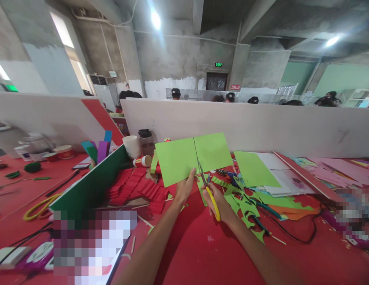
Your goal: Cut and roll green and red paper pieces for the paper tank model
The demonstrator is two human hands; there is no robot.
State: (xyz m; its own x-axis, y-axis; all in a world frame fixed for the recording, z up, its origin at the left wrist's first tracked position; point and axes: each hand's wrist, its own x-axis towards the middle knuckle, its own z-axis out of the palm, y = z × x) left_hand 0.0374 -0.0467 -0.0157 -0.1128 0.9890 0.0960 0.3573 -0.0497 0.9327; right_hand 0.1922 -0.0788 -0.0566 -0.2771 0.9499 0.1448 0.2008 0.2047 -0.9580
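A light green sheet of paper [175, 158] is held up over the red table [199, 253]. My left hand [186, 188] grips its lower edge, with the thumb on the near face. In my right hand [218, 200] is a pair of scissors with yellow handles [213, 202]. Their blades lie along the middle of the sheet, in line with a dark line or slit that runs to the top edge. Whether the blades are parted is hard to tell. Green paper scraps with cut-out holes [248, 208] lie to the right of my right hand.
Folded red paper strips [136, 188] lie left, beside a green divider [92, 178]. A white cup [132, 146] and a dark-lidded jar [146, 140] stand behind. Another green sheet [255, 168] rests right on white papers. A white partition [249, 122] crosses the back.
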